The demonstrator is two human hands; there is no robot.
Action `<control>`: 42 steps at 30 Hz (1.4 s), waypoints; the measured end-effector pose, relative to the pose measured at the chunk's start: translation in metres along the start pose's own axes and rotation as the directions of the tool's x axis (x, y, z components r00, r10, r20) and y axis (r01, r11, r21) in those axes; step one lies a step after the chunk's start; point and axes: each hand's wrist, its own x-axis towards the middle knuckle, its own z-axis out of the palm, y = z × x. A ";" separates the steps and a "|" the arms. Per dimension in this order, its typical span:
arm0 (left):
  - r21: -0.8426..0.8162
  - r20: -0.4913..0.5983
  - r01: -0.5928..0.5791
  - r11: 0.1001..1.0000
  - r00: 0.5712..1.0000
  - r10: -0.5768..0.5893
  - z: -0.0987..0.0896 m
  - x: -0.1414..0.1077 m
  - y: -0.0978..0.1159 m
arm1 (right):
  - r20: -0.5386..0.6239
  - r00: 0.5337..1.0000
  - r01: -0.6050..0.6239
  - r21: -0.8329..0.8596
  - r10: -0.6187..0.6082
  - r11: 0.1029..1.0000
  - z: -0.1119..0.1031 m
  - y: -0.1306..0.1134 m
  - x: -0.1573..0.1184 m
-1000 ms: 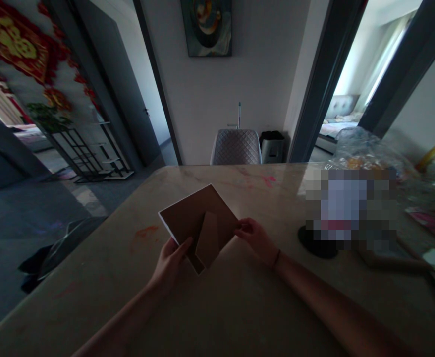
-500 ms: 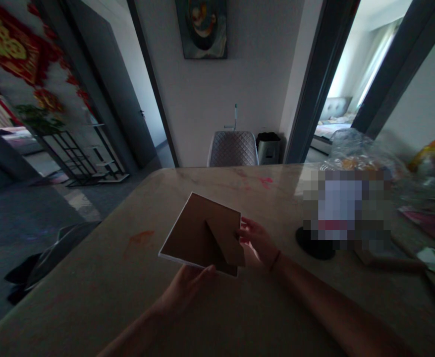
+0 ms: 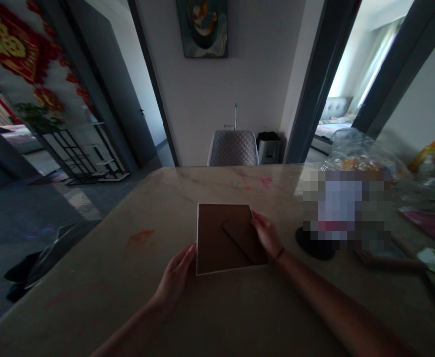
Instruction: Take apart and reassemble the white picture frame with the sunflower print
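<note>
On the pale stone tabletop, a square picture frame lay back upward, seemingly flat, its thin white edge showing around a brown backing. A brown stand flap sat slantwise across the right part of the backing, folded down rather than propped out, so the frame was not standing. The left hand was curved and partly open, its fingers against the frame's lower left side. The right hand touched the upper right corner. Whether either hand truly gripped the frame could not be told. An orange smear marked the tabletop to the left.
</note>
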 end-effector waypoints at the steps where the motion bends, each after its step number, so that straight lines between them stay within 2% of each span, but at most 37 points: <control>1: 0.015 0.030 0.005 1.000 1.000 -0.005 0.001 -0.001 0.001 | -0.032 0.999 0.020 -0.040 -0.022 0.999 0.001 -0.001 -0.001; 4: 0.037 0.065 -0.009 0.999 0.998 0.007 0.001 0.000 0.001 | -0.113 0.976 0.157 -0.235 -0.188 0.959 0.004 -0.009 -0.008; 5: 0.042 0.060 -0.017 0.999 0.998 0.014 0.001 0.000 0.000 | -0.088 0.957 0.230 -0.341 -0.275 0.912 0.005 -0.013 -0.010; 6: 0.051 0.047 -0.024 0.998 0.999 0.021 0.000 0.001 -0.002 | -0.034 0.939 0.295 -0.440 -0.344 0.849 0.006 -0.018 -0.014; 9: 0.110 0.000 -0.030 0.994 1.000 0.030 -0.001 0.004 -0.006 | 0.176 0.888 0.435 -0.622 -0.425 0.651 0.008 -0.033 -0.023; 12: 0.196 -0.030 -0.030 0.980 0.999 0.036 -0.003 0.006 -0.008 | 0.314 0.856 0.501 -0.703 -0.412 0.504 0.013 -0.044 -0.031; 16: 0.221 -0.068 -0.020 0.975 0.997 0.036 -0.005 0.008 -0.011 | 0.498 0.826 0.563 -0.710 -0.265 0.423 0.024 -0.049 -0.040; 22: 0.086 -0.006 0.028 0.996 1.000 -0.027 -0.007 0.007 -0.009 | 0.484 0.857 0.515 -0.805 -0.177 0.294 0.035 -0.052 -0.045; 25: 0.059 -0.001 0.039 0.998 0.999 -0.039 -0.007 0.007 -0.006 | 0.460 0.875 0.484 -0.832 -0.150 0.271 0.039 -0.058 -0.046; 31: 0.054 -0.044 0.055 0.997 0.998 -0.053 -0.007 0.010 -0.007 | 0.411 0.905 0.425 -0.852 -0.112 0.306 0.040 -0.065 -0.045; 33: 0.018 -0.020 0.099 0.995 0.995 -0.099 -0.008 0.009 -0.006 | 0.395 0.910 0.413 -0.848 -0.122 0.332 0.039 -0.064 -0.044; 35: -0.034 0.083 0.170 0.985 0.982 -0.167 -0.009 0.008 -0.003 | 0.376 0.916 0.401 -0.847 -0.139 0.348 0.038 -0.062 -0.043; 37: -0.058 0.225 0.224 0.973 0.952 -0.206 -0.010 0.007 0.000 | 0.368 0.916 0.400 -0.849 -0.158 0.346 0.037 -0.062 -0.042; 40: -0.051 0.385 0.229 0.972 0.903 -0.192 -0.013 0.006 0.006 | 0.397 0.900 0.436 -0.836 -0.182 0.334 0.035 -0.061 -0.040; 42: -0.037 0.444 0.208 0.978 0.880 -0.170 -0.013 0.007 0.008 | 0.426 0.881 0.472 -0.821 -0.207 0.322 0.035 -0.060 -0.039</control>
